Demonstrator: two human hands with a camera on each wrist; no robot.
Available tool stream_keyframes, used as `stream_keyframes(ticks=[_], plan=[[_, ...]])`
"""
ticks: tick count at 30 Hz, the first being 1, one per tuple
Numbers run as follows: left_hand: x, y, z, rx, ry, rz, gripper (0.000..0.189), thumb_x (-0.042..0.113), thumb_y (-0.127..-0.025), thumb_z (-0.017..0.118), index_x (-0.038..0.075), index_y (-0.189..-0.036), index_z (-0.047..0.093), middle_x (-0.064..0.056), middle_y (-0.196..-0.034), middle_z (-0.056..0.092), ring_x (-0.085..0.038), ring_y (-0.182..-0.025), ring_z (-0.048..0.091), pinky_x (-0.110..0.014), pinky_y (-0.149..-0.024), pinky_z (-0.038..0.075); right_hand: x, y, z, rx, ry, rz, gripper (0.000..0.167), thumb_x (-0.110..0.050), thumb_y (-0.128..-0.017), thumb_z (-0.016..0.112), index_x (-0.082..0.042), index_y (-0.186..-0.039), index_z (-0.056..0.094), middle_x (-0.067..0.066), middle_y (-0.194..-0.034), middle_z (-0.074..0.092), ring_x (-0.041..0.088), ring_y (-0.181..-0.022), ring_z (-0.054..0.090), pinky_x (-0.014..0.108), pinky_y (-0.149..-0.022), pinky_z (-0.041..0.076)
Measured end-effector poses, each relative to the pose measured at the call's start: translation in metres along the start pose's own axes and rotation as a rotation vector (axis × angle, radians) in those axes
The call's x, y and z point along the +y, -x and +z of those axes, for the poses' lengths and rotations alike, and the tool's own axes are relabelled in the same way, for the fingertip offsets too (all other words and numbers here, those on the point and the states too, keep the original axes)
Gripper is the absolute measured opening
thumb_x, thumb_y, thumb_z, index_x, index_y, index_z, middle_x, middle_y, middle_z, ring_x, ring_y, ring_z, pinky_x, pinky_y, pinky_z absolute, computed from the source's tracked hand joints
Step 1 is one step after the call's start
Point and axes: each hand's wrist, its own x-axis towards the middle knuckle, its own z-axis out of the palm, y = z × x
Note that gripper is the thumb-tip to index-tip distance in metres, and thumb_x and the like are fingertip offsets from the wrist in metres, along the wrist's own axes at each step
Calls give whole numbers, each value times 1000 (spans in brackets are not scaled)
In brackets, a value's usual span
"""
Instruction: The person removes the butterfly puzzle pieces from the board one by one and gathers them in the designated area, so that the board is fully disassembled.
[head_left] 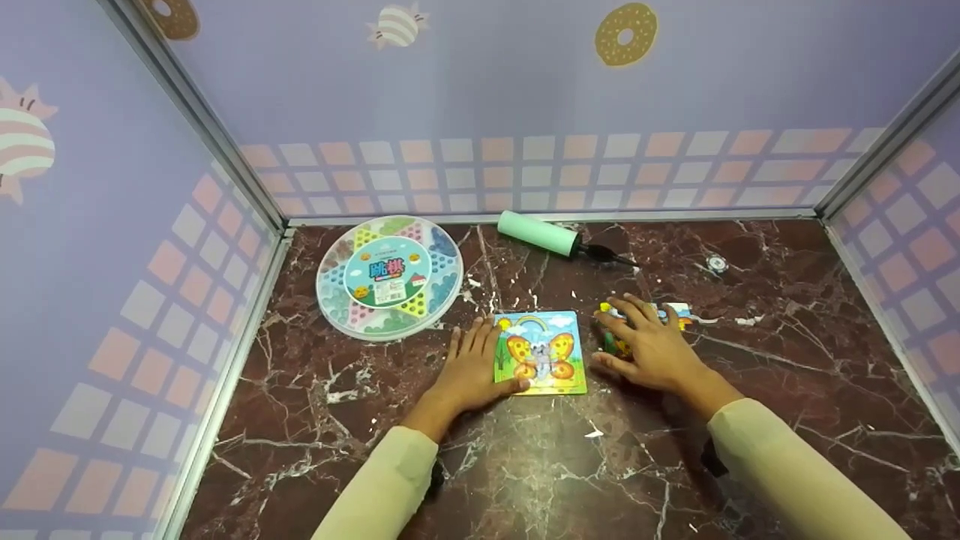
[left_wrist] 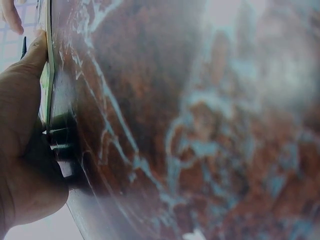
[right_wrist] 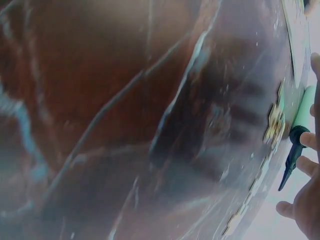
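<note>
A square jigsaw puzzle (head_left: 541,352) with a butterfly picture lies flat on the marble-patterned table. Along its left edge rests my left hand (head_left: 471,371), fingers straight and thumb on the lower left corner. In the left wrist view, the thumb of that hand (left_wrist: 25,85) touches the board's thin edge. My right hand (head_left: 651,346) is spread over loose, colourful puzzle pieces (head_left: 679,311) right of the board, partly hiding them. The right wrist view has these pieces (right_wrist: 274,125) lying flat, with the fingers of the right hand (right_wrist: 306,190) extended near them.
Behind the left hand lies a round Chinese checkers set (head_left: 390,277). A pale green hand pump (head_left: 538,234) with a black nozzle lies near the back wall. At the right back is a small round object (head_left: 716,263). White scraps (head_left: 594,433) dot the table; patterned walls enclose it.
</note>
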Motion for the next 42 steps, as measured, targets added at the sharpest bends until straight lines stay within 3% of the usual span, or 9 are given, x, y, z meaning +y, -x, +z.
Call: stream_keyframes(ticks=[7, 14, 27, 42], plan=[[0, -2, -2, 7, 13, 15, 112, 70, -99, 67, -2, -173, 25, -24, -184, 19, -44, -173, 14, -68, -139, 6, -14, -12, 3, 23, 2, -68, 72, -64, -102, 69, -24, -161, 59, 13, -169, 51, 45, -158, 45, 90, -117, 32], [-4, -5, 3, -28, 36, -9, 114, 74, -100, 65, 3, -176, 18, -19, -187, 10, -39, -175, 5, -64, -141, -2, -33, -24, 8, -4, -6, -91, 70, -64, -103, 69, -26, -161, 59, 12, -168, 52, 43, -154, 47, 90, -118, 31], [2, 1, -2, -14, 2, -16, 112, 73, -100, 67, 3, -175, 22, -19, -186, 13, -40, -174, 12, -65, -141, 6, -58, -37, 26, -12, -53, -139, 61, -61, -106, 65, -28, -157, 63, 13, -166, 52, 43, -152, 49, 92, -116, 31], [-4, -1, 2, 0, 25, 2, 115, 76, -98, 66, 1, -174, 24, -22, -185, 18, -42, -174, 13, -66, -140, 4, -73, -47, 31, -32, -53, -122, 66, -65, -104, 65, -26, -158, 62, 16, -166, 53, 44, -148, 51, 86, -117, 37]])
